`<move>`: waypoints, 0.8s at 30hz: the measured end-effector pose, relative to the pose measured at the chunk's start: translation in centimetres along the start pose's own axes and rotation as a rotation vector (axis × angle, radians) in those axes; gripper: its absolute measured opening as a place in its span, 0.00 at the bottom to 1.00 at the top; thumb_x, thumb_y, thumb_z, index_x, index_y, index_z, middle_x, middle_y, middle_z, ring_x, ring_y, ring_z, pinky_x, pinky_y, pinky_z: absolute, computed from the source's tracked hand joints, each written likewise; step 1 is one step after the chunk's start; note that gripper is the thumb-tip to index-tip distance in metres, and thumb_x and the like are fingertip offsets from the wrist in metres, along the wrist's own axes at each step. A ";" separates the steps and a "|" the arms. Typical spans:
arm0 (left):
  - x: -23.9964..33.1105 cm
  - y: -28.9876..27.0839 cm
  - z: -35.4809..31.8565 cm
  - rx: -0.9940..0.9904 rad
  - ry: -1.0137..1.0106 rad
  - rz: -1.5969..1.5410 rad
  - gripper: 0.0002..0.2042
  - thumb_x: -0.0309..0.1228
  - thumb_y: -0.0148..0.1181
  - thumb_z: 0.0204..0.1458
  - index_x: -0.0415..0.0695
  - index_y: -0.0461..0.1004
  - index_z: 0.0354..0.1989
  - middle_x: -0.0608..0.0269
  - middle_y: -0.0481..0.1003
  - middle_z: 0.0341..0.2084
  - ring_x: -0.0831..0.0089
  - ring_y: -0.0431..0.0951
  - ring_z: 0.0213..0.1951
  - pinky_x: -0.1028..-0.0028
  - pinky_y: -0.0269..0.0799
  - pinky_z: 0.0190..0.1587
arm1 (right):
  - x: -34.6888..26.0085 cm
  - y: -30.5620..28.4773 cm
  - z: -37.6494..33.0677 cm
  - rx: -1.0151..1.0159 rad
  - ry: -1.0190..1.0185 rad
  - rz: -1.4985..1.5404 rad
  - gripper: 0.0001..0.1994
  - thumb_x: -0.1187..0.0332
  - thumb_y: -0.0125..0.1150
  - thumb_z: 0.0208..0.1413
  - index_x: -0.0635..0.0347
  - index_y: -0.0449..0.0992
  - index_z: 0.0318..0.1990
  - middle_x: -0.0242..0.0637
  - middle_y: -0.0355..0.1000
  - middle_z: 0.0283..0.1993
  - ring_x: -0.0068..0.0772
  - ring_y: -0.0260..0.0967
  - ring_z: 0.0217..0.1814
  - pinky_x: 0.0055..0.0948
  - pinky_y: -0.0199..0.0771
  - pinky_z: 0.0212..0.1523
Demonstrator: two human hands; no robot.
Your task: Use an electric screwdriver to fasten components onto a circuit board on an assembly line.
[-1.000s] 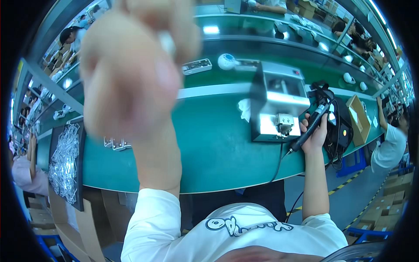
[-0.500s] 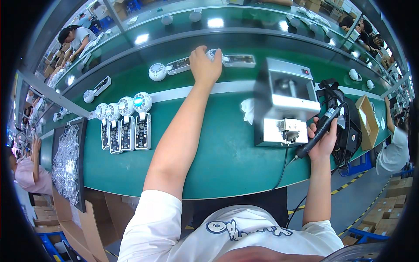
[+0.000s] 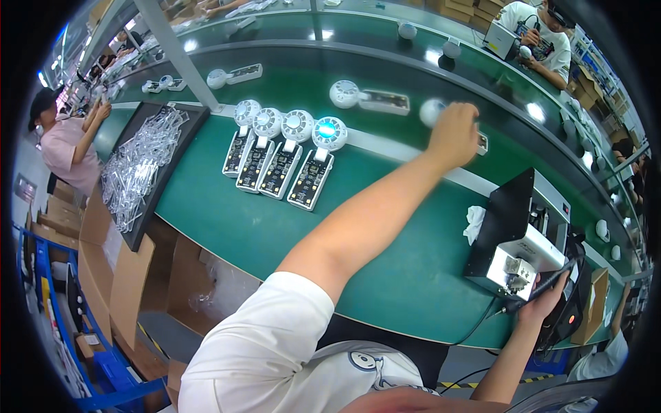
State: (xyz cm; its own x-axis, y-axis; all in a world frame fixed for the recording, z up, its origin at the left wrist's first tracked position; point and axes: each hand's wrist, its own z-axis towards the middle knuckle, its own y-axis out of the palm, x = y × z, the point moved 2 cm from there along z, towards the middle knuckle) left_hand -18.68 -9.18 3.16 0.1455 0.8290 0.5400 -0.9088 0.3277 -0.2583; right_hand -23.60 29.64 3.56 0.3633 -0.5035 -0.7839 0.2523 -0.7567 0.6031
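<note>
My left hand (image 3: 454,138) reaches far over the workbench, its fingers curled around the middle of a white round-headed device (image 3: 432,112). The head shows left of the hand and the end of its body to the right; the grip is partly hidden and blurred. Left of it lies a similar device (image 3: 384,101), its circuit board exposed. At lower right, my right hand (image 3: 544,303) is closed round a black corded electric screwdriver (image 3: 551,279), beside a silver and black screw feeder (image 3: 530,251). A row of several white devices (image 3: 310,180) lies nearer me, one head glowing blue.
A black tray (image 3: 189,138) of clear plastic parts stands at left, above open cardboard boxes (image 3: 134,289). A crumpled white cloth (image 3: 474,224) lies by the feeder. Beyond the feeder are a black bag (image 3: 582,286) and a cardboard box (image 3: 597,303). Other people work nearby.
The view has turned, so the bench appears tilted and shifted. My left hand's fingers have curled more tightly over the device. My right hand still holds the screwdriver beside the feeder.
</note>
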 end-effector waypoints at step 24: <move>2.6 -18.8 -0.4 -0.446 0.173 0.863 0.28 0.35 0.71 0.45 0.43 0.71 0.56 0.50 0.74 0.49 0.49 0.70 0.56 0.54 0.66 0.58 | -1.0 0.8 13.5 -0.039 0.109 -0.600 0.28 0.39 0.57 0.61 0.60 0.77 0.34 0.34 0.72 0.27 0.30 0.69 0.22 0.28 0.70 0.26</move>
State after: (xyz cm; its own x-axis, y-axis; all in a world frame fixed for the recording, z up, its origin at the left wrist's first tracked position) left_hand -1.07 -13.01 9.13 -0.4106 0.9073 -0.0909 -0.5048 -0.3091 -0.8060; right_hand -35.84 23.94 2.84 0.2371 0.0532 -0.9700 0.4736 -0.8781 0.0676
